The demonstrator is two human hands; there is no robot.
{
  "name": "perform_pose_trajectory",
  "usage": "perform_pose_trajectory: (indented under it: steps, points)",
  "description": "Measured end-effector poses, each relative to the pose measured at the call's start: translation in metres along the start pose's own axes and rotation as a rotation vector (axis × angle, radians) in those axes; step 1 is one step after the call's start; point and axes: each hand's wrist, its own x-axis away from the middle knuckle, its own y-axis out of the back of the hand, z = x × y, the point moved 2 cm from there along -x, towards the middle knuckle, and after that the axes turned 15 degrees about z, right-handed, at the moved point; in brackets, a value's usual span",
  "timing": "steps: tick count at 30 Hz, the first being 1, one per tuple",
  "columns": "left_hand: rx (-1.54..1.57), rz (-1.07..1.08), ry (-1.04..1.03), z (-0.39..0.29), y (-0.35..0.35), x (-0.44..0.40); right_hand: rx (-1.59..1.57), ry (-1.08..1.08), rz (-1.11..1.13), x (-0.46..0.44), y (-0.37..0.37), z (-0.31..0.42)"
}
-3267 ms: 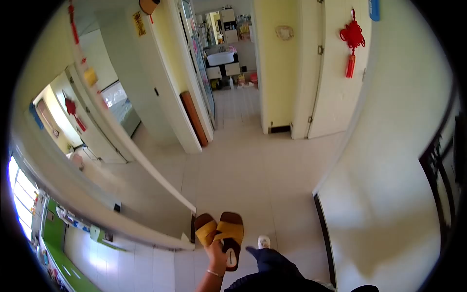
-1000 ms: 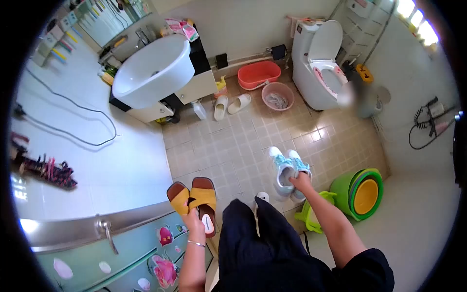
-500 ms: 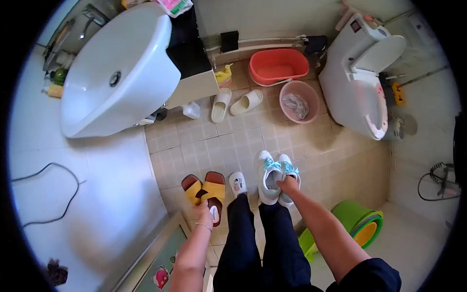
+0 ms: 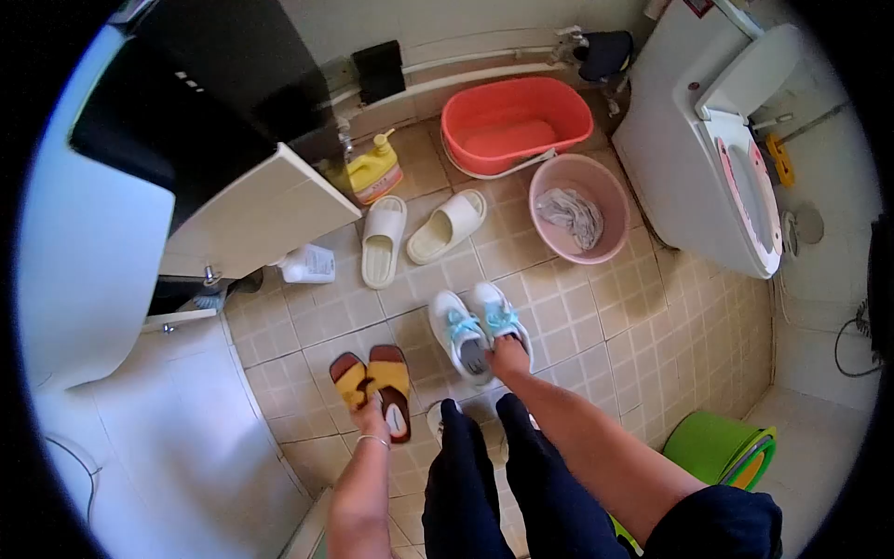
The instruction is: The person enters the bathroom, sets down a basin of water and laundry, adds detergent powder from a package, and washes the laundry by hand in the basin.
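My left hand (image 4: pixel 370 410) is closed on a pair of yellow-strapped sandals (image 4: pixel 389 374) with brown soles, held side by side by their inner edges. To the right of them, my right hand (image 4: pixel 509 357) grips a pair of white sneakers (image 4: pixel 451 317) with turquoise laces, its fingers at the openings near the heels. Both pairs point away from me, low over the tiled floor; whether they touch it I cannot tell. My own feet in pale slippers (image 4: pixel 435 421) are mostly hidden behind my dark trouser legs. Beyond the held shoes lies a pair of cream slippers (image 4: pixel 382 244).
A red tub (image 4: pixel 507 140) and a pink bucket (image 4: pixel 610 210) with a cloth inside stand at the back. A yellow pump bottle (image 4: pixel 375 170) and a white bottle (image 4: pixel 309 265) are by the cabinet (image 4: pixel 265 210). The toilet (image 4: pixel 680 158) stands right, green basins (image 4: pixel 705 445) lower right.
My view has dropped closer to the floor and shifted. The sneakers have moved forward and left, nearer the sandals and ahead of my feet. Both hands keep their hold.
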Motion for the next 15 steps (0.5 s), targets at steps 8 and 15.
perform_pose_trajectory:
  steps: [8, 15]
  points:
    - [-0.455, 0.508, 0.044, 0.014, 0.041, 0.107, -0.358, -0.138, 0.322, 0.112, -0.043, -0.095]
    - [-0.579, 0.709, 0.203, -0.018, 0.111, 0.285, -0.417, -0.408, 0.307, 0.376, -0.034, -0.208]
